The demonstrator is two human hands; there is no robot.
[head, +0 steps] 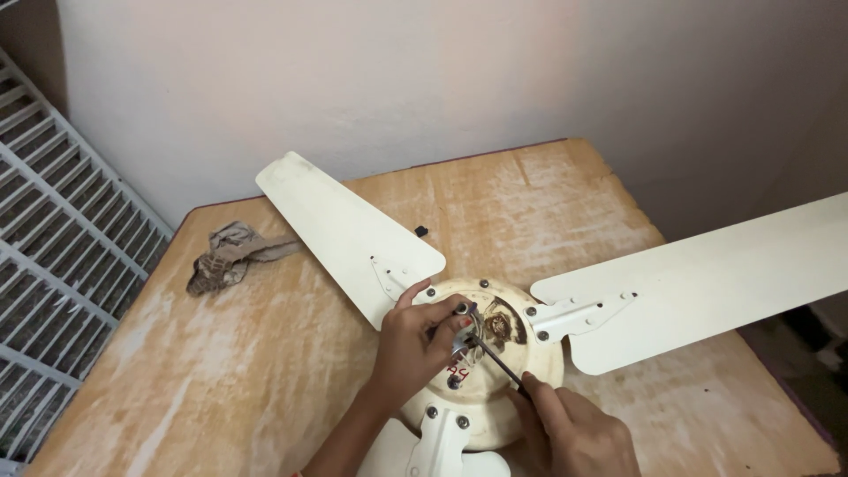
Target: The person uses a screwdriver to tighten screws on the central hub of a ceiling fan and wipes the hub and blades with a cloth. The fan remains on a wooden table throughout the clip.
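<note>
A cream ceiling fan lies on a worn wooden table (265, 353), its round motor housing (495, 402) facing up. Three blades spread out: one to the upper left (344, 230), one to the right (707, 274), one toward me (433, 446). My left hand (420, 340) pinches the metal shaft and wiring at the hub centre (465, 329). My right hand (574, 433) holds a thin dark screwdriver (495, 362), its tip at the hub beside my left fingers.
A crumpled brown rag (231, 254) lies at the table's far left. A small black piece (421, 231) rests near the upper-left blade. A white slatted grille (62, 265) leans at the left. The pale wall (442, 71) stands behind the table.
</note>
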